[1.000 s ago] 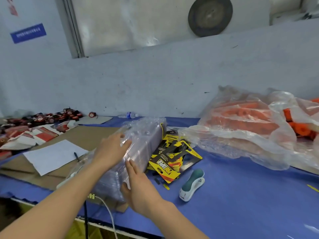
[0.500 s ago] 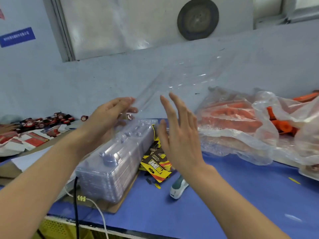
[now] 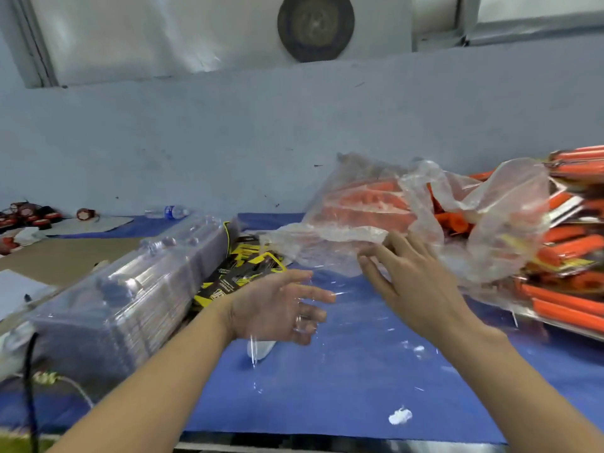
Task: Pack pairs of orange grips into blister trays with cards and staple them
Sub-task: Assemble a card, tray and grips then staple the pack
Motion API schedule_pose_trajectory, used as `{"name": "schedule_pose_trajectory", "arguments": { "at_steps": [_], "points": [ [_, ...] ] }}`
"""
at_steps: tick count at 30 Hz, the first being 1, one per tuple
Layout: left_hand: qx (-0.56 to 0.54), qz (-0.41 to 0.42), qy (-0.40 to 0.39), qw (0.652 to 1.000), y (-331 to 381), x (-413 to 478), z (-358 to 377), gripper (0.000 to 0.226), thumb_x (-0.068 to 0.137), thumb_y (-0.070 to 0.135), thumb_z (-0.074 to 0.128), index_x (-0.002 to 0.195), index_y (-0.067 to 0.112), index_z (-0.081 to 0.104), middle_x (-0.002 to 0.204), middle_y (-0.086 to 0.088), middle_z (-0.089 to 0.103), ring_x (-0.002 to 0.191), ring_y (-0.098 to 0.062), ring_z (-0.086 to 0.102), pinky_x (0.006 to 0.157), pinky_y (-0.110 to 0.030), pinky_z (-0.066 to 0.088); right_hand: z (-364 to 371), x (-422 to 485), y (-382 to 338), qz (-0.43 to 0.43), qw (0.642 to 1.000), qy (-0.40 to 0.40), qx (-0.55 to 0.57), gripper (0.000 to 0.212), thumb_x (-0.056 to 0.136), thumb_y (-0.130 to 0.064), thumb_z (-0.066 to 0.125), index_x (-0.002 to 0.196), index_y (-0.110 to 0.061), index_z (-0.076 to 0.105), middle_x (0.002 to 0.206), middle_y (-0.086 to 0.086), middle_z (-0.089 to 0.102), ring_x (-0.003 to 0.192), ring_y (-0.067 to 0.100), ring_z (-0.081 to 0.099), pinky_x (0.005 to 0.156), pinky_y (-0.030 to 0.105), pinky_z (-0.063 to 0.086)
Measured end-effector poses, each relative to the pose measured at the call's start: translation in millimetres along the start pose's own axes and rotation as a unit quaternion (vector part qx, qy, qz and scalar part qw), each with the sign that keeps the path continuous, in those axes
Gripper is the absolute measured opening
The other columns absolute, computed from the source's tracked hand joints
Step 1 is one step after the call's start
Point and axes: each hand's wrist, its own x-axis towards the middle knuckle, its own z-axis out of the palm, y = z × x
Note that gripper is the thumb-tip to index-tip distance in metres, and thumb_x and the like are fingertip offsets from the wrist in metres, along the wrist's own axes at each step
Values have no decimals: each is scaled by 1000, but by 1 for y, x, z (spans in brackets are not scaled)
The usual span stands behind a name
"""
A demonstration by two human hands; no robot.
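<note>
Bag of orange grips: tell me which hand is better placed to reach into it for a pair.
Right. The right hand hovers open, fingertips beside the bag of orange grips. The left hand sits farther away, toward the stack of blister trays, with clear plastic glinting over its fingers.

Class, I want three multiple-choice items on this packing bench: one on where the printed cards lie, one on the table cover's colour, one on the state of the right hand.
1. The yellow-and-black cards lie: A on a water bottle; B between the tray stack and the bag of grips; C against the wall.
2. The table cover is: A green; B red; C blue.
3. The right hand is: A open, fingers spread; B clenched round a stapler; C flat on the tray stack.
Key: 1 B, trays on one side of them, bag on the other. 2 C, blue shows all round the hands. 3 A, its fingers are straight and apart.
</note>
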Motion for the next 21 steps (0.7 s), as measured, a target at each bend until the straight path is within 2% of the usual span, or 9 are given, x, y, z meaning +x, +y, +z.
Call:
{"name": "schedule_pose_trajectory", "arguments": {
  "at_steps": [3,5,8,10,12,13,15,18,21],
  "points": [
    [46,-35,63,996,-3,16,-10,50,95,54,56,123,13,65,108,-13,69,83,-26,66,78,-35,55,32,-15,21,28,998,-51,6,21,98,-30,54,97,-14,67,90,5,55,84,32,54,75,40,43],
    [76,-23,203,976,1,16,-24,46,96,50,56,118,11,65,103,-12,72,74,-24,69,64,-30,56,53,-15,30,42,996,-78,9,30,99,-35,45,97,-14,66,89,5,54,83,31,53,74,40,43],
    [166,38,485,858,11,0,-56,28,100,31,51,104,6,64,73,-5,66,43,-15,52,42,-20,40,83,-8,41,39,990,-134,2,38,101,-41,35,104,-18,65,93,3,54,92,30,54,79,40,42],
    [326,39,592,736,13,-15,-79,19,98,22,50,96,8,64,76,-5,65,55,-20,60,50,-26,46,105,-4,50,28,979,-203,-19,36,103,-42,32,114,-24,60,102,0,52,104,26,51,86,36,38],
    [510,-19,600,616,6,-27,-92,16,97,24,51,100,14,62,98,-9,68,91,-28,65,76,-34,50,117,-4,58,31,969,-245,-24,35,104,-44,28,121,-30,55,106,-5,48,110,21,48,91,31,35],
    [568,-54,576,585,-1,-29,-94,22,97,29,51,111,15,61,112,-10,64,104,-28,60,87,-35,48,119,-4,60,41,967,-250,-20,35,104,-44,27,124,-32,54,108,-6,47,112,20,47,92,30,34],
    [620,-118,509,586,-18,-25,-95,40,97,39,51,130,18,53,131,-10,51,119,-28,52,100,-38,44,121,-5,60,67,974,-215,1,36,103,-44,30,126,-34,56,110,-7,52,110,21,49,92,33,35],
    [649,-180,459,579,-42,-18,-90,54,92,50,52,136,21,41,137,-8,41,126,-29,45,102,-43,43,116,-5,50,102,984,-135,53,40,101,-41,34,128,-28,60,112,-4,60,106,27,52,91,38,38],
    [709,-200,459,496,-54,-17,-84,53,92,50,52,134,22,36,132,-6,43,122,-29,50,92,-42,46,113,-6,33,130,982,-93,106,41,99,-40,35,128,-24,60,113,0,61,105,30,51,92,42,40]
  ]
}}
